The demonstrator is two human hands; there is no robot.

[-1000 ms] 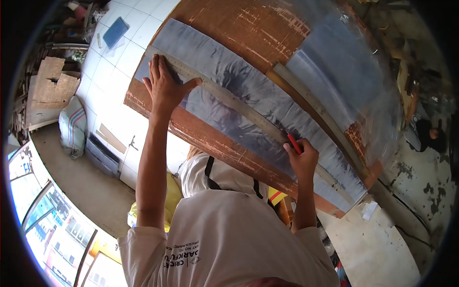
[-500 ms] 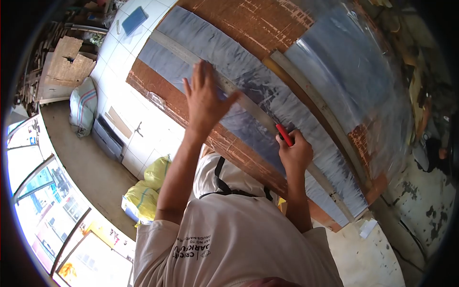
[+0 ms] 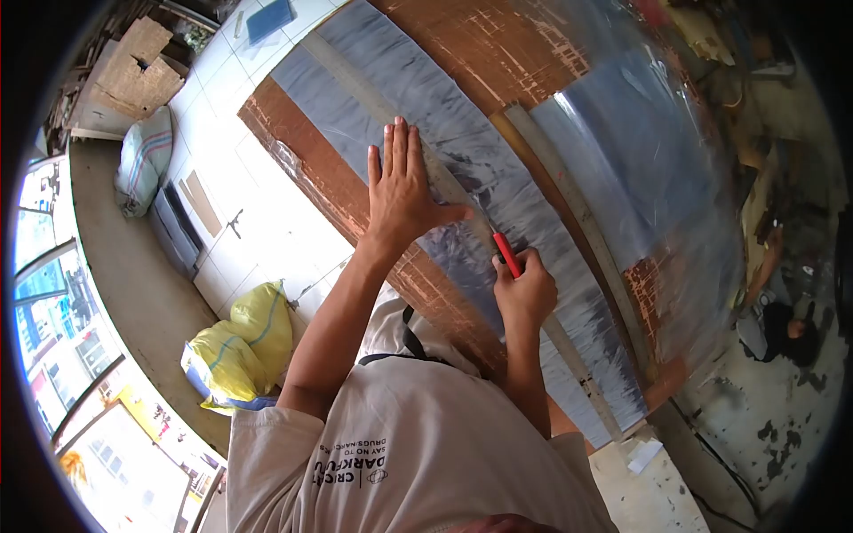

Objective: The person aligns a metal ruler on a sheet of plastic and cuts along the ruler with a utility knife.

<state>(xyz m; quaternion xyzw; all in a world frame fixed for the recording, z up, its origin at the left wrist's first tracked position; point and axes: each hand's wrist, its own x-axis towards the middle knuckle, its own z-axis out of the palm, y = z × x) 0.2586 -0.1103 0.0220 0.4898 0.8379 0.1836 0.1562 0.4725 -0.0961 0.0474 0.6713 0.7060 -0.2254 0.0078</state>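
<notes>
My left hand [image 3: 404, 191] lies flat with fingers stretched on a long, worn straightedge [image 3: 351, 80] and the sheet beside it. Its thumb points toward my right hand [image 3: 526, 291], whose fingers are wrapped round a red-handled cutter [image 3: 507, 255]. The cutter's thin metal tip rests at the straightedge's edge, pointing away from me. Under both lies a long grey-blue sheet [image 3: 413, 75] with a streaky, marbled look. That sheet sits on a scuffed brown board [image 3: 298, 147].
A second long strip [image 3: 577, 191] and a clear bluish plastic sheet [image 3: 613, 151] lie on the board's far side. Yellow sacks [image 3: 244, 342] stand on the floor at left, with a white striped sack [image 3: 145, 164] behind. A broken wooden panel [image 3: 138, 71] leans at upper left.
My right hand has moved slightly up and left in view, bringing the cutter nearer my left hand. The left hand's fingers are straighter and flatter, and the view has shifted a little.
</notes>
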